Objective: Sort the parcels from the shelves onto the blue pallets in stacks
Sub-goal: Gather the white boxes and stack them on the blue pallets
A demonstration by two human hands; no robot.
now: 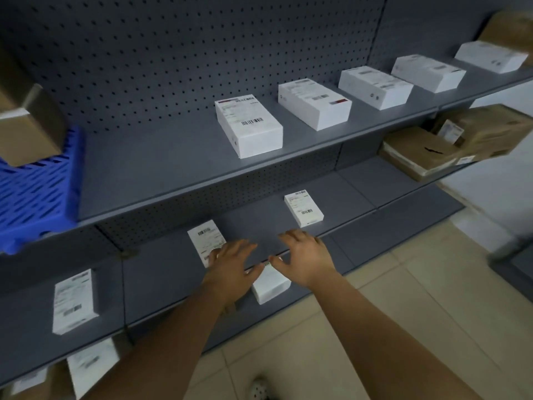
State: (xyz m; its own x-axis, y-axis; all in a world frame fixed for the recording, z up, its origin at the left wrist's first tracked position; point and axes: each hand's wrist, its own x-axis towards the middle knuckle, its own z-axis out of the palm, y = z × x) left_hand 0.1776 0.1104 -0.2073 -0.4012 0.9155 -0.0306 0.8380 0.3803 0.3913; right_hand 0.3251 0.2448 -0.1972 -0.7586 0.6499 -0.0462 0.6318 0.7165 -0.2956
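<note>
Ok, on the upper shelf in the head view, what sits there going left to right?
Blue pallet → barcode-labelled white parcel → second white parcel → third → fourth → fifth → brown box at the far right.

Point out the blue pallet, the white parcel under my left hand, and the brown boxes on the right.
blue pallet [37, 194], head view, slatted side.
white parcel [206, 238], head view, labelled top.
brown boxes [424, 153], head view, front box's top.

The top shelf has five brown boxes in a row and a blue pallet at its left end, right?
Not quite: the head view shows the five boxes in that row are white, not brown. The blue pallet is at the shelf's left end.
</note>
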